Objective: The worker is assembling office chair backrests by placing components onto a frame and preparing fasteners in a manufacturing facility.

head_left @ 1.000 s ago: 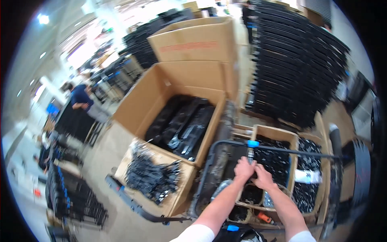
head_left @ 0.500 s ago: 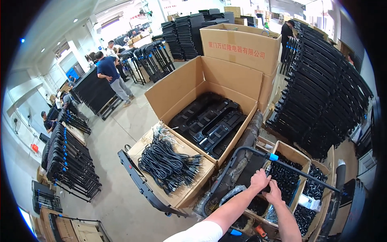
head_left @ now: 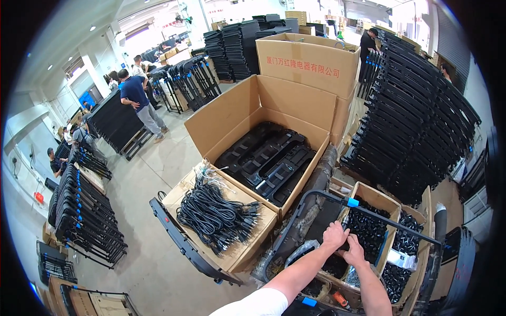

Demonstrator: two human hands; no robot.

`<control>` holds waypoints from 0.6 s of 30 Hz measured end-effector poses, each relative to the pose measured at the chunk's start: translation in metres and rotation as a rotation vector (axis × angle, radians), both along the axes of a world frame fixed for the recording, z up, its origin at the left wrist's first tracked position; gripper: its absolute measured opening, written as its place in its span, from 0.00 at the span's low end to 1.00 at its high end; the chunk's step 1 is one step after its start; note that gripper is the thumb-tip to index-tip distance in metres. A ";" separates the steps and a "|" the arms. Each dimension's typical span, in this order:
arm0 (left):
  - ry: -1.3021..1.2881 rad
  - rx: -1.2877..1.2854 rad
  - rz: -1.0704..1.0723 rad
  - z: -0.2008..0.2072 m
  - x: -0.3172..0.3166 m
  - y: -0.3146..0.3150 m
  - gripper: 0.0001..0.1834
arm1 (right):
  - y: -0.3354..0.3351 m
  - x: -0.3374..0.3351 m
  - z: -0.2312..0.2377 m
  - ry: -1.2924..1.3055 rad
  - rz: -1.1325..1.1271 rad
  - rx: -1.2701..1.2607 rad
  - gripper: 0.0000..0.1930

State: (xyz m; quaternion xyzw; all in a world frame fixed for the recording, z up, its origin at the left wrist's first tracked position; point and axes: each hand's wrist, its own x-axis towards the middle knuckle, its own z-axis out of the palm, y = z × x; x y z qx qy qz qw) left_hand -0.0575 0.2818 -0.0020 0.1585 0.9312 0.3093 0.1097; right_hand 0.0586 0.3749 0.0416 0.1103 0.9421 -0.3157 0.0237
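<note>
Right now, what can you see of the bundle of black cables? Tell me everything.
The bundle of black cables is a loose heap of looped, rubbery-looking cords. Dark plug-like ends fan out toward the right; thin pale strands show at the top. It lies on a cardboard box, between the big open carton and a long black bar. Neither the left hand nor the right hand touches it.

Two near hands, one cable heap, one orange tool, one white packet
</note>
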 end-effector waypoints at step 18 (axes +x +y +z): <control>-0.271 0.256 0.083 0.056 0.108 -0.079 0.40 | -0.064 0.122 0.060 0.351 0.037 0.119 0.33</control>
